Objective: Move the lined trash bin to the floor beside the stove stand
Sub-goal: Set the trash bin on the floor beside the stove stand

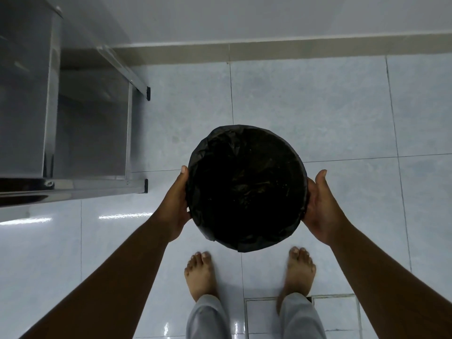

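I look straight down into a round trash bin [245,189] lined with a black plastic bag, its mouth facing me. My left hand [175,206] presses on its left side and my right hand [322,209] on its right side, so both hold it. It is in front of my feet, over the pale tiled floor. Whether its base touches the floor is hidden by the bin itself. The stainless steel stove stand [56,113] is to the left, its near right leg [146,185] a short way from my left hand.
My bare feet [200,272] stand just below the bin, on glossy light tiles [330,106]. A beige skirting strip [293,48] runs along the white wall ahead. A floor hatch or drain frame [300,314] lies under my right foot.
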`<state>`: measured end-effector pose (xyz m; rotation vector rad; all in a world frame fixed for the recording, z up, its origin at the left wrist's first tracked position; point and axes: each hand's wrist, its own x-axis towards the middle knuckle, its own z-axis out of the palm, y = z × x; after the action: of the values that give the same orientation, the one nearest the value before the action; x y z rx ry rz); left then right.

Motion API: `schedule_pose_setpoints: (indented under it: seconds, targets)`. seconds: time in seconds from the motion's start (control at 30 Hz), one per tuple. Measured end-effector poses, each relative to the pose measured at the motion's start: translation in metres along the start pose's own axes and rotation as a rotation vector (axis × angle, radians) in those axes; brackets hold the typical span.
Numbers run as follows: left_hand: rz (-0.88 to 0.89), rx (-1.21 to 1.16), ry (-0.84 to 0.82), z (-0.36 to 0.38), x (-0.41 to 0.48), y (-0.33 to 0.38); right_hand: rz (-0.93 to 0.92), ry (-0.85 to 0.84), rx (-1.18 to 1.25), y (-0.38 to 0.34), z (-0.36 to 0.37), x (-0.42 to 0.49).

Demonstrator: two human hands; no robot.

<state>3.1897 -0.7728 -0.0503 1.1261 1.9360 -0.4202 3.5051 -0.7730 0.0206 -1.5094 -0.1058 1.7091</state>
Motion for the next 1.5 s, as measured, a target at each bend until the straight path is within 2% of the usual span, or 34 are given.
schedule_pose_setpoints:
  seconds: [0.1, 0.2, 0.3, 0.37, 0.4, 0.43, 0.47, 0.5, 0.53, 0.57, 0.73, 0.8, 1.07, 1.5]
  targets:
    - [-0.028, -0.214, 0.092, 0.013, -0.003, 0.004, 0.002, 0.005, -0.004, 0.001, 0.002, 0.002]
    - [-0.081, -0.257, 0.02, 0.017, -0.01, 0.011, -0.004, 0.032, -0.01, 0.004, 0.005, 0.0]
    - [-0.057, -0.271, -0.038, 0.026, -0.037, -0.005, -0.015, 0.109, 0.006, 0.011, 0.005, -0.003]
    - [-0.151, -0.365, 0.062, 0.014, -0.041, 0.0, 0.015, 0.197, 0.07, 0.018, 0.002, -0.009]
    - [-0.228, -0.6, 0.08, 0.008, -0.042, 0.011, 0.043, 0.238, 0.116, 0.023, 0.001, -0.013]
    - [-0.487, -1.0, -0.052, -0.013, -0.054, 0.03, 0.074, 0.267, 0.172, 0.029, 0.0, -0.018]
    - [-0.412, -1.146, -0.238, -0.04, -0.052, 0.046, 0.106, 0.287, 0.237, 0.036, -0.001, -0.023]
    - [-0.279, -1.217, -0.311, -0.061, -0.05, 0.052, 0.141, 0.302, 0.3, 0.043, -0.001, -0.029]
    - [-0.284, -1.378, -0.343, -0.073, -0.055, 0.057, 0.175, 0.313, 0.355, 0.05, 0.001, -0.034]
    - [-0.303, -1.427, -0.361, -0.076, -0.061, 0.058, 0.207, 0.316, 0.403, 0.057, 0.003, -0.039]
    - [-0.42, -1.584, -0.481, -0.05, -0.094, 0.057, 0.264, 0.276, 0.564, 0.079, 0.024, -0.056]
    - [-0.391, -1.61, -0.531, -0.053, -0.095, 0.063, 0.252, 0.27, 0.59, 0.08, 0.029, -0.056]
    - [-0.276, -1.607, -0.523, -0.072, -0.071, 0.097, 0.164, 0.203, 0.611, 0.05, 0.039, -0.025]
    - [0.012, -1.479, -0.559, -0.127, 0.009, 0.2, 0.047, 0.114, 0.524, -0.066, 0.062, 0.077]
